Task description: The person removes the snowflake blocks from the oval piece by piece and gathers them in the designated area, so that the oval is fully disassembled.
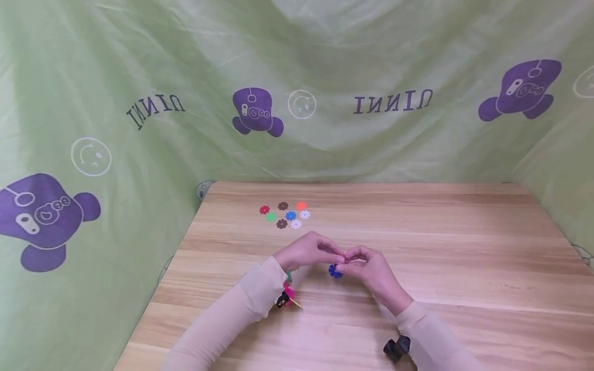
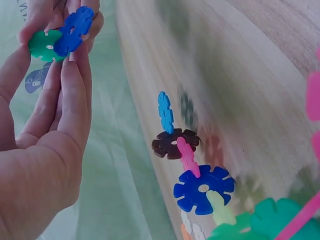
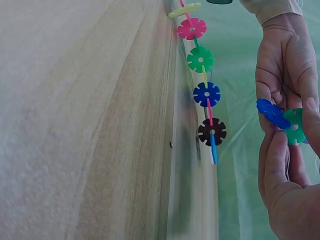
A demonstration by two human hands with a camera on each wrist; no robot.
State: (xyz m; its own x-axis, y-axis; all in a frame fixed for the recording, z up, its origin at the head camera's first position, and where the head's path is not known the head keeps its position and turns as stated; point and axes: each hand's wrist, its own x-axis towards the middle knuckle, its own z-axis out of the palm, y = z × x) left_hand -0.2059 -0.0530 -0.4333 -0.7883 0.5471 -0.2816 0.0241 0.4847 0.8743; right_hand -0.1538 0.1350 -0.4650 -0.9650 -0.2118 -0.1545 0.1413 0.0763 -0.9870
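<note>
My left hand (image 1: 310, 251) and right hand (image 1: 375, 270) meet above the table, fingertips together. Between them they pinch two notched plastic snowflake discs, a blue disc (image 2: 75, 31) and a green disc (image 2: 45, 46), slotted together at an angle. From the head, only the blue disc shows, below the right thumb; fingers cover the green one. A chain of interlocked discs stands beside my left forearm, mostly hidden by the sleeve from above. The right wrist view shows its brown disc (image 3: 212, 132), dark blue disc (image 3: 206, 94), green disc (image 3: 200, 59) and pink disc (image 3: 192, 29).
Several loose discs lie flat at the table's back left, among them a red disc (image 1: 264, 209), an orange disc (image 1: 301, 205) and a light blue disc (image 1: 291, 216). The wooden table (image 1: 464, 232) meets a green printed curtain (image 1: 325, 154) behind and at the sides.
</note>
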